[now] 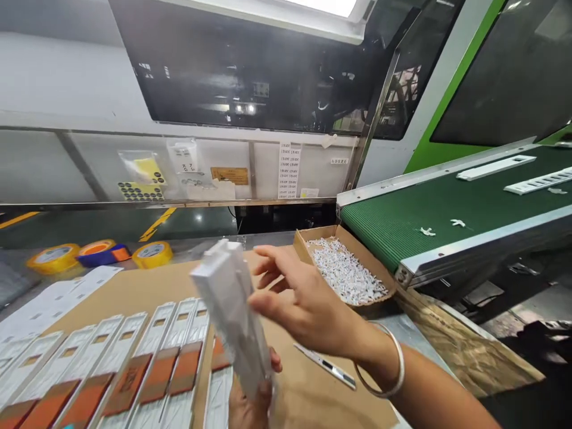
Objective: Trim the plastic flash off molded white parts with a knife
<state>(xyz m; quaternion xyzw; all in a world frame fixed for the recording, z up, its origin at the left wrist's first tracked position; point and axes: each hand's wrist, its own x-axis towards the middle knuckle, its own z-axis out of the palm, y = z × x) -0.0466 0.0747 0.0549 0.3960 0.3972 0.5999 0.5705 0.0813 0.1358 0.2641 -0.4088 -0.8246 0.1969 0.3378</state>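
A white plastic part, blurred and seemingly in a clear wrap [232, 304], stands nearly upright above the cardboard-covered table. My left hand [252, 399] grips its lower end, with fingers wrapped round it. Just right of the part is my right hand [304, 298], a bracelet on its wrist, its fingers apart and curved towards the part's upper side. Rows of white plastic frames [156, 328] with orange-brown pieces [127, 384] across them lie at the left. On the cardboard beneath my right hand rests a utility knife [328, 366].
A cardboard box [304, 238] of small white pieces sits beside the green conveyor belt [384, 220], which carries white parts [496, 168]. Tape rolls [152, 254] and paper sheets [58, 298] are at the left. Brown paper [473, 351] lies at the right.
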